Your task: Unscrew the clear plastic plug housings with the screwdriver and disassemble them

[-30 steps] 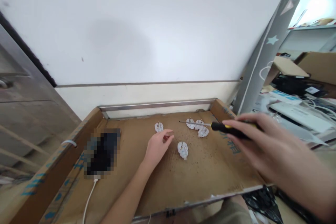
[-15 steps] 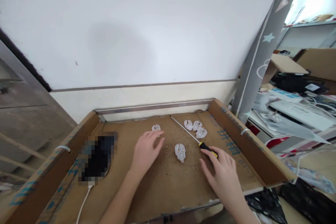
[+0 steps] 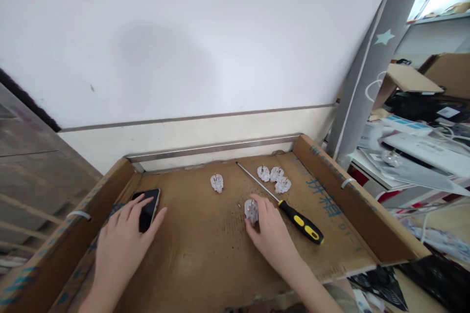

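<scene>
The right hand (image 3: 270,232) has its fingertips pinched on a clear plug (image 3: 251,210) lying on the cardboard tray (image 3: 205,249). A screwdriver (image 3: 290,210) lies loose just to its right. The left hand (image 3: 123,239) rests flat, fingers spread, fingertips on a phone (image 3: 148,207). More plugs (image 3: 273,176) lie farther back.

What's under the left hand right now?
The left hand lies over a black phone on the cardboard tray. The phone's far end shows past the fingers; its near end and any cable are covered.
</scene>
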Demonstrator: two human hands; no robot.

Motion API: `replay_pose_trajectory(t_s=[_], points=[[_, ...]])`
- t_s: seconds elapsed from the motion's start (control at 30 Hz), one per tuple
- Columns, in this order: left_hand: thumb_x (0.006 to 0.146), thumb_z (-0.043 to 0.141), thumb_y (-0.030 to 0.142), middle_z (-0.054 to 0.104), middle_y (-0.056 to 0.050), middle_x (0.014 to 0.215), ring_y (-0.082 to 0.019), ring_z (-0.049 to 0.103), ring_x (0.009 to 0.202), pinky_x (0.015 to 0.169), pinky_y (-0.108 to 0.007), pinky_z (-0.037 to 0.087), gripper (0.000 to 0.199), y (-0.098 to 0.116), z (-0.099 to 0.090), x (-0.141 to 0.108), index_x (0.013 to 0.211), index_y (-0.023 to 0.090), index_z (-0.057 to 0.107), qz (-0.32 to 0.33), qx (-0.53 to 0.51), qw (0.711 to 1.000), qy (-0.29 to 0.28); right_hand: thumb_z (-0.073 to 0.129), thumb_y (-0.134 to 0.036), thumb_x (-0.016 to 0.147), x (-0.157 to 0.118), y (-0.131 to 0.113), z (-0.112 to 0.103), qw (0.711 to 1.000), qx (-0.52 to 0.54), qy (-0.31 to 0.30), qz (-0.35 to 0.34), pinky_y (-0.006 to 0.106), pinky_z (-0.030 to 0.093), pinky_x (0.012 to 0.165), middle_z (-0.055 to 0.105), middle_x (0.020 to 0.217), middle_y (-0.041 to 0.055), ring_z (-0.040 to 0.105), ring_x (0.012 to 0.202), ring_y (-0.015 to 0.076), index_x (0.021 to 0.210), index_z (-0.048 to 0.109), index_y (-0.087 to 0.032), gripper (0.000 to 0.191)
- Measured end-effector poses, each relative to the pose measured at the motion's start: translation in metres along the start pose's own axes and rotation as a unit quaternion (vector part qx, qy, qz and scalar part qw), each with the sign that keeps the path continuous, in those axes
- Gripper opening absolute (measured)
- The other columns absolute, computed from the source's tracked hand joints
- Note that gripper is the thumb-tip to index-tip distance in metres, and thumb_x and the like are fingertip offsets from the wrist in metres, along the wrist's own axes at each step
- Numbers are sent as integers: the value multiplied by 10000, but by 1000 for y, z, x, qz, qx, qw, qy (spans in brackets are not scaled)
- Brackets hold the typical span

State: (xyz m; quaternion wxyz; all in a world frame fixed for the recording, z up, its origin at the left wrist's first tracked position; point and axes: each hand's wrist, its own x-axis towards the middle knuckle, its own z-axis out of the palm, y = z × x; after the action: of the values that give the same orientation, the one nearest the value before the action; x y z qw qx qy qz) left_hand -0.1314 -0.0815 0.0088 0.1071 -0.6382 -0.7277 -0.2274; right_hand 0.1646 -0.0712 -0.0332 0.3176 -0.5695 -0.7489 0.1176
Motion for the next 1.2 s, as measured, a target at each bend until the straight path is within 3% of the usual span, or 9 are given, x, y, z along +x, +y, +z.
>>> replay_pose_trajectory(t_s=[0.1, 0.2, 0.27, 0.33, 0.53, 0.8, 0.93, 1.2], points=[[814, 478, 533, 541, -103, 1256, -296, 481, 1161, 968, -448, 384, 533, 53, 11, 7, 1236, 208, 454, 109, -71, 991, -29, 502, -189, 775, 14, 6, 0, 999, 35, -23, -6, 410, 457, 881, 521, 1137, 124, 513, 1061, 224, 1244, 442, -148, 475], [727, 608, 514, 517, -64, 1300, -280, 458, 1190, 985, -419, 368, 621, 111, 33, 12, 1260, 243, 439, 230, -128, 954, -144, 535, -299, 817, 33, 14, 4, 996, 74, -40, -17, 375, 466, 860, 538, 1100, 87, 530, 1003, 168, 1102, 530, -145, 325], [675, 674, 418, 579, -46, 1214, -262, 503, 1128, 960, -393, 380, 590, 139, 48, 16, 1202, 240, 478, 258, -160, 936, -179, 510, -363, 842, 43, 19, 8, 995, 97, -32, -11, 359, 476, 834, 556, 1059, 67, 542, 953, 143, 1055, 543, -139, 311], [656, 681, 321, 609, -42, 1160, -255, 522, 1087, 942, -388, 381, 561, 153, 59, 20, 1174, 230, 488, 245, -181, 935, -182, 496, -379, 849, 49, 23, 11, 993, 119, -8, 4, 351, 483, 816, 557, 1056, 68, 548, 932, 138, 1071, 535, -136, 331], [664, 660, 254, 626, -34, 1113, -247, 535, 1049, 920, -377, 374, 471, 148, 67, 22, 1113, 229, 519, 212, -219, 939, -157, 502, -380, 845, 47, 21, 13, 982, 186, 40, 21, 349, 483, 813, 556, 1058, 68, 548, 921, 135, 1086, 526, -138, 342], [651, 717, 387, 643, -46, 1028, -252, 558, 986, 888, -383, 378, 452, 146, 67, 17, 1029, 207, 546, 224, -197, 948, -110, 505, -373, 847, 44, 28, 14, 960, 276, 5, 55, 284, 499, 708, 573, 979, 52, 555, 805, 100, 1075, 531, -135, 330], [632, 711, 545, 640, -44, 995, -256, 556, 970, 868, -393, 387, 524, 142, 66, 14, 998, 208, 545, 222, -201, 947, -119, 503, -364, 850, 46, 36, 14, 940, 330, -3, 86, 279, 504, 699, 572, 992, 55, 559, 806, 99, 1096, 521, -134, 337], [595, 689, 637, 611, -63, 1064, -274, 521, 1035, 911, -421, 376, 591, 144, 71, 7, 979, 206, 564, 255, -218, 929, -155, 507, -353, 849, 51, 38, 17, 906, 401, 40, 133, 296, 506, 725, 569, 1016, 59, 563, 838, 109, 1096, 521, -130, 333]])
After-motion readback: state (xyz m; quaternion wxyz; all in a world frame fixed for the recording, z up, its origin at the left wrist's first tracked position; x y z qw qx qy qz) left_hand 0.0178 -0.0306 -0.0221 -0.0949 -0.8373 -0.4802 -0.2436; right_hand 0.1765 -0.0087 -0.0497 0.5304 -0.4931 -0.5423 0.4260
